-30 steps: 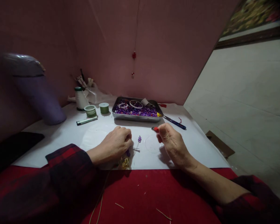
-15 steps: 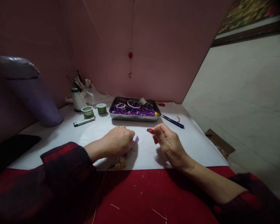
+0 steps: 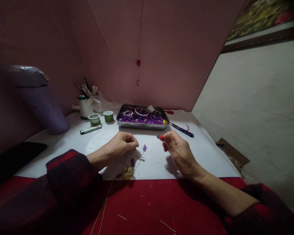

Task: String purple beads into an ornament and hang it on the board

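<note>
My left hand (image 3: pixel 121 145) hovers just above the white sheet (image 3: pixel 205 153), fingers pinched on a thin clear thread. That thread carries a purple bead (image 3: pixel 144 148) just right of the fingertips. Lower down on the same strand are another purple bead (image 3: pixel 132 162) and a cluster of yellow beads (image 3: pixel 128 171) near the sheet's front edge. My right hand (image 3: pixel 177 151) is closed on a small red lighter (image 3: pixel 161 137), whose tip sticks out to the left. A loop of clear thread (image 3: pixel 158 152) lies between the hands.
A metal tray (image 3: pixel 142 124) of purple beads stands behind the hands, blue snips (image 3: pixel 182 130) to its right. Two green thread spools (image 3: pixel 101 117), a white spool (image 3: pixel 84 106) and a green pen-like stick (image 3: pixel 90 129) sit back left, beside a purple container (image 3: pixel 39 101). Red cloth (image 3: pixel 149 205) covers the near edge.
My left hand has lifted slightly and pinched the thread, so the purple bead and the yellow beads below it now show. The right hand has barely moved.
</note>
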Tool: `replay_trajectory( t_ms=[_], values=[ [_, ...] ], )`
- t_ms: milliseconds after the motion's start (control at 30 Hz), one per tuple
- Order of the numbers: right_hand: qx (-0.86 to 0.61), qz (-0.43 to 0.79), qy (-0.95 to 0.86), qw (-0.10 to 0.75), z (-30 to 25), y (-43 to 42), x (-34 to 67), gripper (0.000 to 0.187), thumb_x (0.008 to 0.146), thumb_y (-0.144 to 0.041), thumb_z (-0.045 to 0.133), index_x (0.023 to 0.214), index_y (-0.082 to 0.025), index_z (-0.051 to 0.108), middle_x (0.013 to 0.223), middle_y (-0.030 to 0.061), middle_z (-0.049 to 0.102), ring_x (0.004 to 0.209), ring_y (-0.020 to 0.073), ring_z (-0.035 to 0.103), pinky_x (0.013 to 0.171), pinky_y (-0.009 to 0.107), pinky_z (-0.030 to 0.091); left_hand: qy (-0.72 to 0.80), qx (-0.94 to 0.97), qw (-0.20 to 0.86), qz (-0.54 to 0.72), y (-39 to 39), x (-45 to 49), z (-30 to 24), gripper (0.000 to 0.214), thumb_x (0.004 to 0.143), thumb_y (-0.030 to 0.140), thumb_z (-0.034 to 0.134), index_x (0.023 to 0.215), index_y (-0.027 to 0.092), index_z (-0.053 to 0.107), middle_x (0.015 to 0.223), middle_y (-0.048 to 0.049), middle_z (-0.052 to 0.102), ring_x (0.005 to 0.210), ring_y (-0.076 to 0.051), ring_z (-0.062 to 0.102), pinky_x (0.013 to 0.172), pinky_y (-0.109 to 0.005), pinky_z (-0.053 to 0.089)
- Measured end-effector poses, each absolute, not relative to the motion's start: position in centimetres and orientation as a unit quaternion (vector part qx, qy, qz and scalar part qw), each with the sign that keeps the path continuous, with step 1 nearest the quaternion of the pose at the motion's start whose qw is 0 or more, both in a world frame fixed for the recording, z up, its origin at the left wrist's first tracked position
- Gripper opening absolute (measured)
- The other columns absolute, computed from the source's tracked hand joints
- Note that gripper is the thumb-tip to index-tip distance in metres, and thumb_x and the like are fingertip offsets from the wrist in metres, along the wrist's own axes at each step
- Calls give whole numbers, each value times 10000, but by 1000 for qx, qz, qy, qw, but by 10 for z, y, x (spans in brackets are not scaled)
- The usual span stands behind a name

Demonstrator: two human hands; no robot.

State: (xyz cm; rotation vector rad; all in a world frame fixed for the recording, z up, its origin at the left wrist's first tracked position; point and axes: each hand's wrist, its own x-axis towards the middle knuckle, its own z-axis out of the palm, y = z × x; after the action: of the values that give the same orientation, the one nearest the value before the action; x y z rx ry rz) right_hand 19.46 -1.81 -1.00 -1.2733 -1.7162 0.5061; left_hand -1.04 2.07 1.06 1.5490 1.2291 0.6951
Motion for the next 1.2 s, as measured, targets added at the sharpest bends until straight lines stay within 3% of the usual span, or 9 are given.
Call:
replay_trajectory(
  t_ms=[200, 767, 1000, 1200],
  values=[
    [-520, 203, -695, 453, -10, -18, 194, 408, 906, -548, 306, 764, -205, 475, 611, -11, 488, 582, 133, 470, 569, 286, 364, 472, 591, 577, 309, 21, -15, 7, 130, 645, 253, 628, 631, 149, 551, 540, 6, 517, 473, -88, 401, 487, -223, 274],
    [-503, 251, -703, 435, -10, -18, 193, 428, 889, -569, 332, 770, -194, 500, 605, -15, 456, 568, 124, 425, 542, 274, 360, 467, 601, 574, 302, 20, -14, 7, 169, 666, 290, 639, 653, 136, 570, 555, 3, 529, 489, -88, 426, 494, -219, 283],
    [-482, 320, -696, 427, -15, -18, 192, 443, 872, -581, 372, 718, -186, 498, 632, -14, 452, 583, 114, 415, 539, 256, 359, 490, 624, 535, 291, 18, -11, 6, 161, 679, 290, 610, 696, 134, 576, 558, 7, 531, 488, -93, 437, 500, -227, 316],
    [-489, 316, -682, 442, -19, -17, 194, 435, 872, -573, 384, 732, -188, 530, 638, -8, 479, 587, 116, 419, 537, 258, 348, 517, 697, 408, 284, 23, -9, -3, 141, 703, 238, 574, 762, 131, 645, 667, -31, 616, 587, -128, 511, 564, -257, 386]
  ],
)
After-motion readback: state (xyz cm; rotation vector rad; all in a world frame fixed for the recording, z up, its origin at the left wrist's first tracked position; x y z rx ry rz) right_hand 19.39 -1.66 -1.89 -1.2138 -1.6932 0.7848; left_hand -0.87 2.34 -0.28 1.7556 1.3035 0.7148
